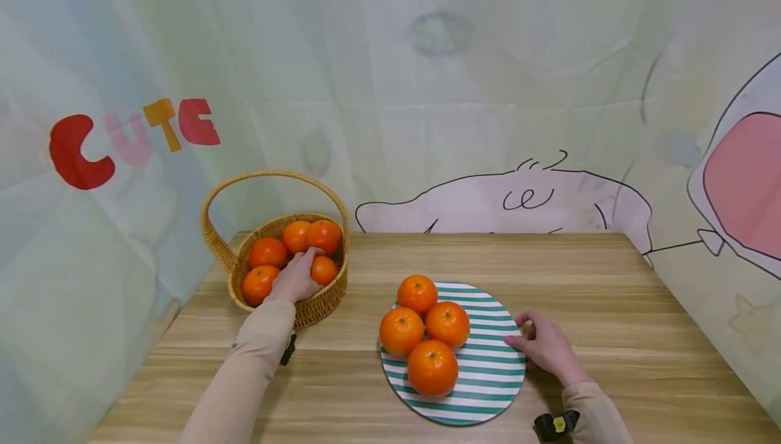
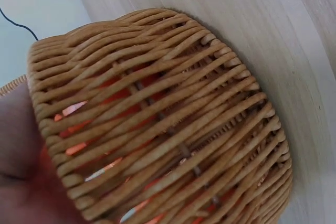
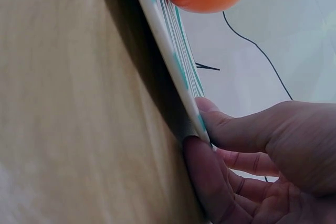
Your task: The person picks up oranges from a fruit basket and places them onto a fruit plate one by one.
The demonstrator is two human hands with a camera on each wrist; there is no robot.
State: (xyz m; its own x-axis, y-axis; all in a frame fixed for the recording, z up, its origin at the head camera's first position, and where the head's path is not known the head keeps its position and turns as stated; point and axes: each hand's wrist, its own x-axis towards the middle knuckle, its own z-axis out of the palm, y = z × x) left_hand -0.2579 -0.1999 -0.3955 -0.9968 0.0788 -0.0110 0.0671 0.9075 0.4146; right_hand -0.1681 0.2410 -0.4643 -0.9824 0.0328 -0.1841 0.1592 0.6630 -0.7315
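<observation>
Wicker basket (image 1: 320,307) at far L of table (image 1: 342,396); 4 other oranges (image 1: 267,253) crowd L hand (image 1: 297,278), handle (image 1: 274,173) arches L-R behind it. L hand's thumb + fingers round one orange (image 1: 325,271), basket's R side; stem dir can't tell. R hand (image 1: 547,348) pinches striped plate (image 1: 491,356) at R rim, stripes approx L-R; 4 plate oranges (image 1: 432,368) on its L half, stems up.

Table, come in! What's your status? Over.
Left hand in wicker basket, at an orange, grip unclear. Right hand pinching striped plate rim. Four oranges on plate. Neighbouring oranges close by.
</observation>
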